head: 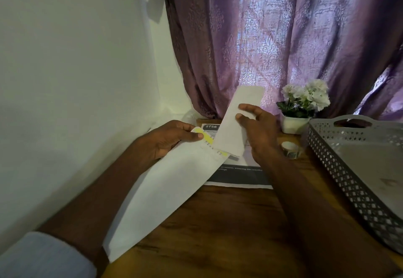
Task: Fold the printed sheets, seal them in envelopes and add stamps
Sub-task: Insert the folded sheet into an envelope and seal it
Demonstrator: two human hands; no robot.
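- Wooden tabletop (pixel 229 223), dark brown grain, fills the near field; a white wall (pixel 65 70) closes the left side and meets the table edge.
- Pale sleeve (pixel 39 256) at bottom left, forearm bare beyond it.
- Long white envelope (pixel 165 192) held off the table, running diagonally from near the sleeve up toward centre. Its open mouth points up and right; a yellow adhesive strip (pixel 209 141) with small print runs along the flap.
- Left hand (pixel 168 140) grips the envelope at the flap end, thumb pressed on top of the yellow strip, fingers curled underneath.
- Folded sheet (pixel 237 120), a narrow white strip, stands tilted, lower end at or just inside the envelope mouth, upper end rising in front of the curtain.
- Right hand (pixel 259 131) holds the folded sheet on its right side, thumb and forefinger across the paper's face, remaining fingers curled behind.
- Printed sheets (pixel 239 177) lie flat on the table under both hands; a dark band with white lettering shows at the near edge and "2758" at the far edge.
- Roll of stamps (pixel 291 150) stands on the table just right of the right wrist, apart from the papers.
- Grey perforated tray (pixel 349 181) at right, handle cut-out on its far wall; a flat pale surface shows inside, contents cannot be told.
- Small white pot of white flowers (pixel 303 107) beyond the tray's far corner.
- Purple patterned curtain (pixel 272 37) backlit, hangs behind the table.
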